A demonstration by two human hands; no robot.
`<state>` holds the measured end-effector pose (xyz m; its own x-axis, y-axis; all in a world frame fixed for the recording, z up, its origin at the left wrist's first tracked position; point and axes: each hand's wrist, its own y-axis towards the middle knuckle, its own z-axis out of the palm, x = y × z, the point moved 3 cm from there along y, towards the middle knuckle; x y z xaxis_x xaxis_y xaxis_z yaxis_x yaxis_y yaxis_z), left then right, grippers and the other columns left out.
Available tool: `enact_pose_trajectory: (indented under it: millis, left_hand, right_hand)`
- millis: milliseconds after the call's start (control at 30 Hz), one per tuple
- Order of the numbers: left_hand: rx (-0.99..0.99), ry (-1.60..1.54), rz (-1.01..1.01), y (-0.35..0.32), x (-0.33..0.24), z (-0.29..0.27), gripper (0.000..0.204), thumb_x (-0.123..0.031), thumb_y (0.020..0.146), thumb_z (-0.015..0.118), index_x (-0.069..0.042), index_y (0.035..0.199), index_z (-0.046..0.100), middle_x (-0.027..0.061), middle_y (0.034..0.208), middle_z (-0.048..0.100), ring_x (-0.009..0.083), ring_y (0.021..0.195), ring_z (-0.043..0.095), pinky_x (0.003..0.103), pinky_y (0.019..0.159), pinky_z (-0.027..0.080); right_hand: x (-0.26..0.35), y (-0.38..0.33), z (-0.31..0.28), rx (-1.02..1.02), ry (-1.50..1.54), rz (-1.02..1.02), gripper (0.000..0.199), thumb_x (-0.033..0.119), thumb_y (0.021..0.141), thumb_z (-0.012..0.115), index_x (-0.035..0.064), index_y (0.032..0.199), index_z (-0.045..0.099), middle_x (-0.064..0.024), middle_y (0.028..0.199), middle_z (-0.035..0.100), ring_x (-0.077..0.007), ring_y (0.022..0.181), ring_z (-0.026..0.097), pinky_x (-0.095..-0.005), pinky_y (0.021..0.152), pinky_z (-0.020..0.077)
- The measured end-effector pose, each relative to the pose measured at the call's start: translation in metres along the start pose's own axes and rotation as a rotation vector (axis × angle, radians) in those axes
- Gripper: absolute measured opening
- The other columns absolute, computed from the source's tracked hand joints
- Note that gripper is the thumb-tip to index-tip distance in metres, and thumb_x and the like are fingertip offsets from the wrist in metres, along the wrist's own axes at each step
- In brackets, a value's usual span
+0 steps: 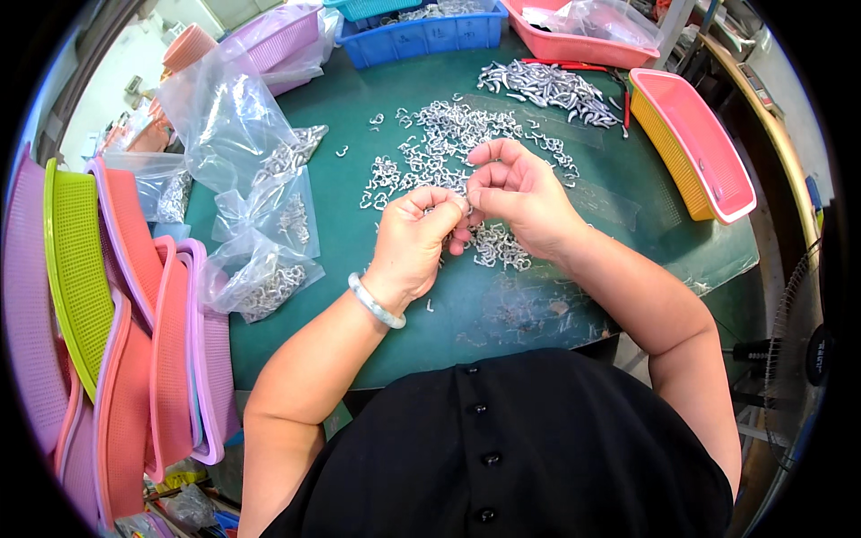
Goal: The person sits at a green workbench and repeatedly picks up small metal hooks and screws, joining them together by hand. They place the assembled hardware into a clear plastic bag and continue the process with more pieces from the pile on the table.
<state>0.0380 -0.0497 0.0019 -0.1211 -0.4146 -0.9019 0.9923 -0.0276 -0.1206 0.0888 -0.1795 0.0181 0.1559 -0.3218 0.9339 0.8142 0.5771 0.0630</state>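
My left hand, with a pale bangle on the wrist, is curled into a loose fist above the green table, fingertips pinched on small silver metal hooks. My right hand meets it fingertip to fingertip and pinches a hook between thumb and fingers. Under and beyond both hands lies a scattered pile of the same small hooks. A second heap of larger silver hooks sits farther back on the right.
Clear plastic bags of hooks lie at the left. Stacked plastic baskets lean at the far left edge. A pink-and-yellow basket stands at the right, a blue bin and a pink bin at the back. A fan stands low right.
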Motion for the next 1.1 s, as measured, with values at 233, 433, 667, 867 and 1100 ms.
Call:
enact_pose_trajectory:
  millis: [233,433,667,867,1100]
  left_hand:
    - [0.007,0.017,-0.022,0.002,-0.001,-0.005,0.007,-0.011,0.083,0.058,-0.004,0.082,0.058,0.0039,0.069,0.057,0.0102,0.058,0.052,0.021,0.047,0.04]
    - [0.044,0.009,-0.05,0.001,0.002,-0.005,0.011,-0.013,0.083,0.058,-0.002,0.085,0.059,0.0038,0.069,0.056,0.0109,0.057,0.053,0.021,0.047,0.04]
    - [0.059,-0.073,-0.159,0.002,0.003,-0.01,0.014,-0.016,0.087,0.05,-0.004,0.088,0.057,0.0041,0.072,0.056,0.0128,0.062,0.053,0.022,0.051,0.04]
    - [0.079,-0.098,-0.177,0.002,0.002,-0.008,0.013,-0.015,0.086,0.051,-0.004,0.089,0.056,0.0041,0.072,0.055,0.0131,0.061,0.052,0.022,0.051,0.04]
    - [0.081,-0.11,-0.181,0.002,0.002,-0.009,0.011,-0.014,0.085,0.053,-0.005,0.088,0.056,0.0038,0.072,0.055,0.0131,0.062,0.052,0.022,0.05,0.04]
  right_hand:
    - [0.014,0.003,-0.011,-0.026,-0.126,0.038,0.039,0.003,0.078,0.057,-0.0004,0.113,0.039,-0.0054,0.081,0.056,-0.0109,0.073,0.055,-0.0235,0.064,0.046]
    - [0.008,0.002,-0.008,0.035,-0.224,0.024,0.038,-0.004,0.075,0.057,-0.0013,0.109,0.044,-0.0041,0.078,0.058,-0.0087,0.07,0.053,-0.0222,0.064,0.0428]
    - [0.008,0.004,-0.014,-0.006,-0.162,0.031,0.04,-0.005,0.074,0.058,-0.0025,0.111,0.043,-0.0049,0.078,0.058,-0.0094,0.071,0.055,-0.0219,0.066,0.0433]
    - [0.008,0.003,-0.013,-0.004,-0.157,0.025,0.041,-0.004,0.074,0.059,-0.0028,0.111,0.043,-0.0049,0.077,0.058,-0.0098,0.072,0.055,-0.022,0.067,0.0438]
    - [0.007,0.003,-0.012,-0.011,-0.212,0.015,0.039,-0.004,0.074,0.059,-0.0025,0.11,0.044,-0.0036,0.076,0.058,-0.0084,0.071,0.054,-0.0212,0.067,0.0431]
